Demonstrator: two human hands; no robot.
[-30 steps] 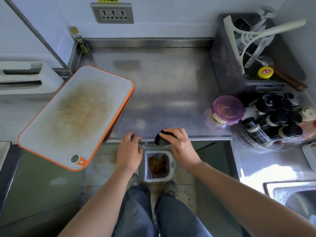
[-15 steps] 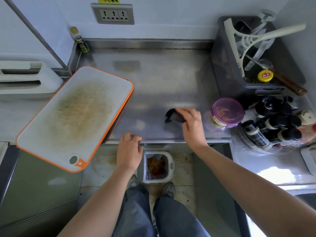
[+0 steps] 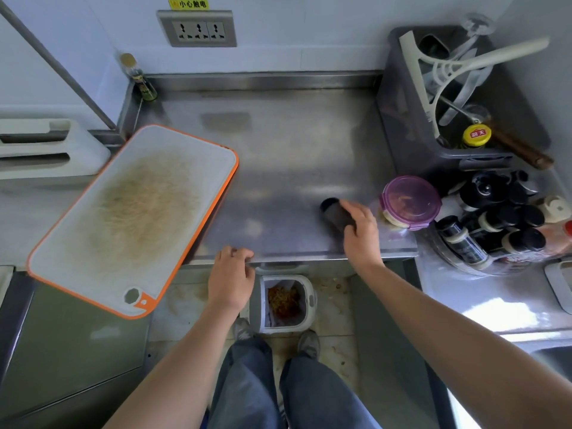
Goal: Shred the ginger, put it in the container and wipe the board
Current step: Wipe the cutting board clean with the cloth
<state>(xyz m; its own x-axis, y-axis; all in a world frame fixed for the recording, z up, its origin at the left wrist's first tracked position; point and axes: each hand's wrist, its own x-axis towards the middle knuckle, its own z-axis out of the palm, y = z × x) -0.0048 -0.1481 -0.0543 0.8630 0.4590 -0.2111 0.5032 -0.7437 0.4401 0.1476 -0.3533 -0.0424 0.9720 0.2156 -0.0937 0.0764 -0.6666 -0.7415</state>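
Fingers of the right hand (image 3: 359, 233) curl over a dark cloth (image 3: 332, 213) and press it on the steel tabletop (image 3: 294, 156), just beside the purple-lidded container (image 3: 410, 201). The cloth looks soft and light, so a push from on top should do. The left hand (image 3: 230, 274) bends its fingers over the tabletop's front edge. The board (image 3: 133, 212) lies well to the left, stiff and stained. It may slide, so hold its rim.
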